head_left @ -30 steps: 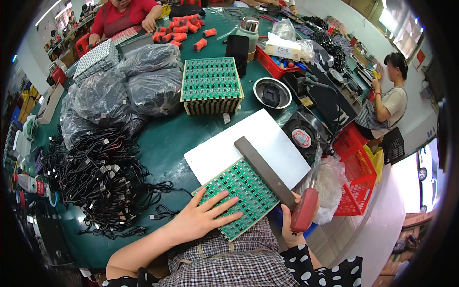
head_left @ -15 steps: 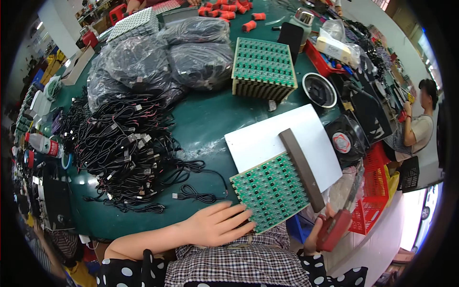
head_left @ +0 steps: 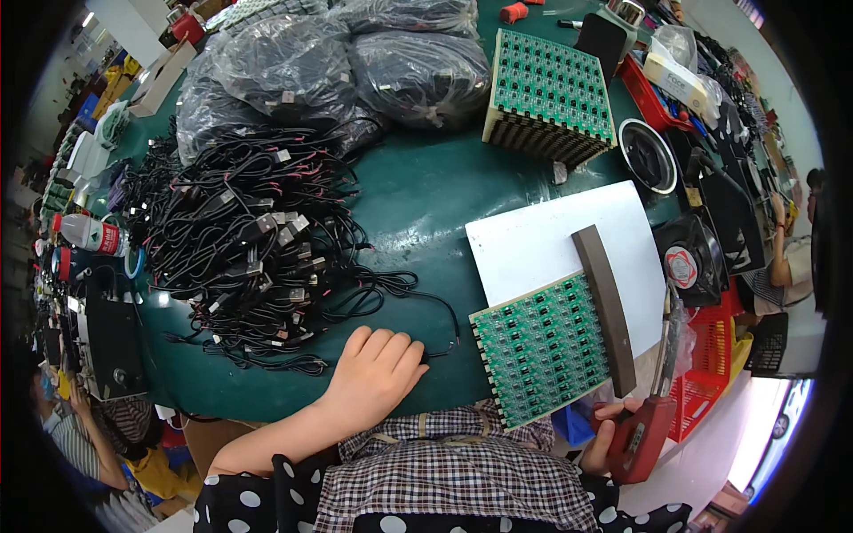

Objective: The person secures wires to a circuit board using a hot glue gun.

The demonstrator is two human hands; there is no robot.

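Left hand point(head_left: 378, 373) flat, fingers loose, on cable end point(head_left: 435, 354) beside green board panel point(head_left: 542, 346). Right hand point(head_left: 613, 426) clamped on red soldering gun point(head_left: 644, 426). Judged step: fetching cable; next needs pinch, carry to panel.

Two circuit-board panels point(head_left: 544, 346), three cable bags point(head_left: 418, 62)

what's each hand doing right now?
Left hand: open, palm down on the table, fingertips at a black cable.
Right hand: closed around the red soldering gun.
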